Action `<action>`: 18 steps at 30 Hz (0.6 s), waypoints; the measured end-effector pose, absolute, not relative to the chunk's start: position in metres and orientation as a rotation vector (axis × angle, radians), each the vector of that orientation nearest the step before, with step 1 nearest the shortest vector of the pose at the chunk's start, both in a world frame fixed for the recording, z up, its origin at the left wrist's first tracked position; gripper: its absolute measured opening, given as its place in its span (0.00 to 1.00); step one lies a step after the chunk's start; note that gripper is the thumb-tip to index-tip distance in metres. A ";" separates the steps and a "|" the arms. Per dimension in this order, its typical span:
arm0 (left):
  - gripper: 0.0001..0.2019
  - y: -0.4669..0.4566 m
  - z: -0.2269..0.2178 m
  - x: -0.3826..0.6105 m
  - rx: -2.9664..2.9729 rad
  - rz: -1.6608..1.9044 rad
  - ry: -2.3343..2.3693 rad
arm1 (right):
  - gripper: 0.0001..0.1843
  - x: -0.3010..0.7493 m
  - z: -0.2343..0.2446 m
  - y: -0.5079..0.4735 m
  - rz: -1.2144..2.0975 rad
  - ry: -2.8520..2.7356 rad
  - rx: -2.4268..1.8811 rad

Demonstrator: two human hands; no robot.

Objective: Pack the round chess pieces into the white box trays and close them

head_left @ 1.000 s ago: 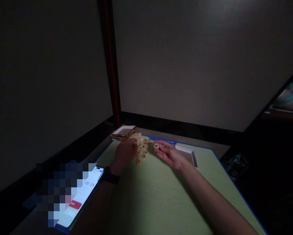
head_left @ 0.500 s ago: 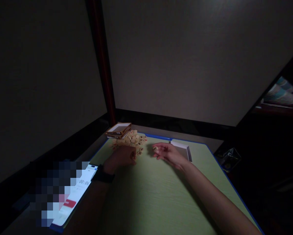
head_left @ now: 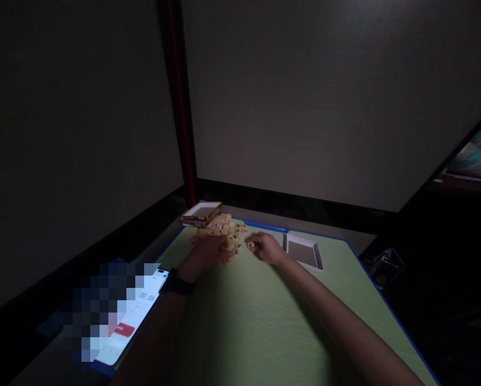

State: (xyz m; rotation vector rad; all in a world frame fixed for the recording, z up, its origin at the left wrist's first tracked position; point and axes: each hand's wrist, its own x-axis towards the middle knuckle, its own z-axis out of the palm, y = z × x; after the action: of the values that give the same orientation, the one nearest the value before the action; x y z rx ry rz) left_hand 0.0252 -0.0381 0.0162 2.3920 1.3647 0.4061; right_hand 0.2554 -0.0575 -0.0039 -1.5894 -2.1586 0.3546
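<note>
My right hand (head_left: 267, 247) is closed, its fingertips pinching a small round wooden disc (head_left: 250, 245) with a dark marking, just above the table. My left hand (head_left: 209, 252), with a dark band on its wrist, is curled at the near side of a pile of similar wooden discs (head_left: 224, 228). Some discs in the pile carry red or black marks. A few loose discs (head_left: 237, 248) lie right by my left fingertips, and a reddish-marked one (head_left: 226, 260) is just below them. What those fingers hold, if anything, is hidden.
A shallow open box (head_left: 320, 256) lies right of my right hand. Stacked shallow boxes (head_left: 202, 212) stand behind the pile. A lit phone (head_left: 142, 316) showing a timer is beside my left forearm. The green table (head_left: 256, 332) has a blue edge; walls rise behind it.
My right hand has turned over and moved slightly left, still holding a disc. My left hand has shifted toward the loose discs. The view has swung a little left.
</note>
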 end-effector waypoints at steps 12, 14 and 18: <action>0.12 -0.038 0.015 0.028 2.517 0.480 1.408 | 0.11 0.249 0.001 -0.062 0.322 -2.243 -1.651; 0.11 -0.039 0.017 0.029 2.539 0.503 1.409 | 0.11 0.252 0.005 -0.073 0.296 -2.227 -1.604; 0.12 -0.045 0.020 0.037 2.607 0.565 1.401 | 0.10 0.274 0.014 -0.111 0.080 -2.087 -1.700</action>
State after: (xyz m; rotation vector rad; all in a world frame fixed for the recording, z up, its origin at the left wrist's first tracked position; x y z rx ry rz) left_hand 0.0373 -0.0446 0.0203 2.6067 1.4011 0.5655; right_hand 0.2743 -0.1109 0.0135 -1.7000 -2.0874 0.0801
